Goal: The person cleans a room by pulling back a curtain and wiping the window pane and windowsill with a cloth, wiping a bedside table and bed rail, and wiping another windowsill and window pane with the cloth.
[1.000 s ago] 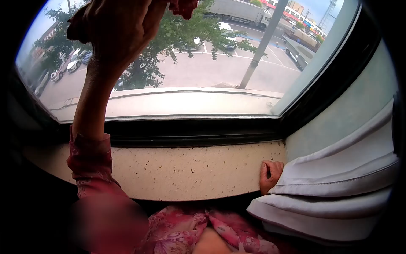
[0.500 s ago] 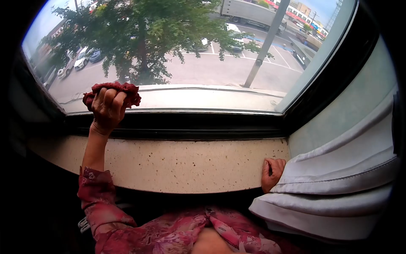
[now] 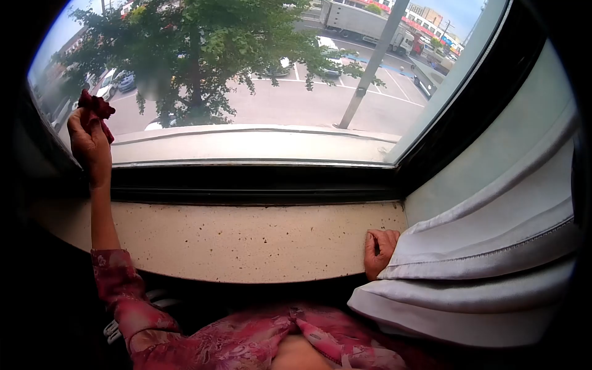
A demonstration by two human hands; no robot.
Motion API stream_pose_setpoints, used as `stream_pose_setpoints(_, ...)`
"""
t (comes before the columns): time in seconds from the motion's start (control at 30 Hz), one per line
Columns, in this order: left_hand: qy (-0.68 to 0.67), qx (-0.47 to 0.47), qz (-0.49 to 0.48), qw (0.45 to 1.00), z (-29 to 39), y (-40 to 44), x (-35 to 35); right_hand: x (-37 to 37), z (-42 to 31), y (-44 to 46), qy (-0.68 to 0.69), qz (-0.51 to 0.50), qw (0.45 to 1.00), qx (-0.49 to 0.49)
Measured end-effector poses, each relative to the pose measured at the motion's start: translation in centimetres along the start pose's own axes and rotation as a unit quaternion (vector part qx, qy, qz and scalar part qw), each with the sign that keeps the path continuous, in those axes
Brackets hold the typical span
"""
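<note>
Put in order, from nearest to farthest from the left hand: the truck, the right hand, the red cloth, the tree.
1. Red cloth: in the left hand.
2. Right hand: right side, by the curtain.
3. Tree: outside.
4. Truck: outside, beyond the tree.

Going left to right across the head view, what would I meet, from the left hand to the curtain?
Left hand gripping the dark red cloth → tree trunk outside the glass → curled right hand at the sill → white curtain.
</note>
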State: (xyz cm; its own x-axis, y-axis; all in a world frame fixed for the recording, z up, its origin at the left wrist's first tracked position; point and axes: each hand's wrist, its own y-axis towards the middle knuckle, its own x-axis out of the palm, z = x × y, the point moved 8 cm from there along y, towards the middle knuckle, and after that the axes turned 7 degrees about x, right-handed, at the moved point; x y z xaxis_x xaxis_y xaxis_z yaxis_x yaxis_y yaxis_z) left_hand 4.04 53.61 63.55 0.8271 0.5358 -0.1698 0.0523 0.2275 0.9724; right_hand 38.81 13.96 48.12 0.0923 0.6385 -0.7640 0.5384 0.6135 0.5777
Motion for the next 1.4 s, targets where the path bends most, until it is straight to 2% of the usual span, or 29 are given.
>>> stream_pose_setpoints(0.1, 0.011, 0.176, -0.003, 0.984, 10.1, 1.0, 1.9, 0.2, 0.3, -0.2, -0.003, -0.003, 1.000, -0.005)
stream_pose_setpoints(0.23, -0.046, 0.340, 0.045, 0.938, 18.4, 1.0, 4.3, 0.2, 0.3, -0.1, 0.010, 0.003, 1.000, 0.006)
stream_pose_setpoints(0.33, -0.064, 0.390, 0.090, 0.914, 20.9, 0.2, 6.1, 0.4, 0.1, -0.2, 0.028, 0.014, 0.999, 0.013)
stream_pose_setpoints(0.5, -0.072, 0.424, 0.130, 0.893, 20.5, -0.8, 6.3, 0.8, 0.7, -0.6, 0.045, -0.001, 0.999, 0.021)
stream_pose_setpoints(0.57, -0.057, 0.443, 0.098, 0.889, 19.4, -1.3, 6.3, 1.1, 1.2, -0.8, 0.055, 0.008, 0.998, 0.021)
stream_pose_setpoints(0.77, 0.036, 0.372, 0.092, 0.923, 9.1, -0.5, 2.1, 1.5, 1.8, -1.1, 0.061, 0.035, 0.997, 0.009)
stream_pose_setpoints(0.9, 0.120, 0.247, 0.121, 0.954, -0.7, -0.7, -1.3, 1.1, 1.1, -0.8, 0.060, 0.015, 0.997, 0.045)
stream_pose_setpoints(0.97, 0.135, 0.092, 0.112, 0.980, -6.3, -1.4, -3.0, 1.1, 1.2, -0.8, 0.061, 0.024, 0.997, 0.042)
stream_pose_setpoints(1.0, 0.048, -0.083, 0.082, 0.992, -10.7, -1.7, -3.6, 0.9, 0.9, -0.6, 0.059, 0.028, 0.997, 0.040)
stream_pose_setpoints(1.03, -0.037, -0.257, 0.043, 0.965, -14.8, -3.1, -3.6, 0.8, 1.2, -0.7, 0.055, 0.033, 0.997, 0.051)
stream_pose_setpoints(1.1, 0.036, -0.248, -0.017, 0.968, -17.9, -3.9, -4.8, 1.2, 1.6, -0.8, 0.064, 0.028, 0.997, 0.045)
stream_pose_setpoints(1.13, 0.045, -0.206, -0.017, 0.977, -18.4, -4.3, -5.0, 1.1, 1.4, -0.8, 0.064, 0.026, 0.997, 0.041)
stream_pose_setpoints(1.17, 0.053, -0.163, -0.017, 0.985, -16.9, -4.3, -5.1, 1.0, 1.3, -0.8, 0.062, 0.031, 0.996, 0.051)
stream_pose_setpoints(1.2, 0.009, -0.183, -0.039, 0.982, -15.8, -5.2, -4.6, 1.1, 1.3, -0.8, 0.056, 0.016, 0.996, 0.062)
stream_pose_setpoints(1.23, -0.040, -0.204, -0.061, 0.976, -12.4, -5.5, -4.2, 1.0, 1.4, -0.8, 0.046, 0.003, 0.996, 0.075)
stream_pose_setpoints(1.3, -0.072, -0.210, -0.171, 0.960, -5.6, -6.7, -3.4, 0.6, 0.7, -0.6, 0.036, 0.017, 0.998, 0.042)
stream_pose_setpoints(1.33, -0.117, -0.180, -0.194, 0.957, -2.7, -7.8, -3.3, 0.5, 0.7, -0.5, 0.030, 0.018, 0.998, 0.043)
stream_pose_setpoints(1.37, -0.190, -0.190, -0.212, 0.940, -0.6, -9.0, -3.1, 0.5, 0.7, -0.6, 0.026, 0.017, 0.999, 0.045)
stream_pose_setpoints(1.4, -0.207, -0.163, -0.259, 0.929, 1.8, -9.7, -3.2, 0.5, 0.7, -0.6, 0.027, 0.017, 0.998, 0.049)
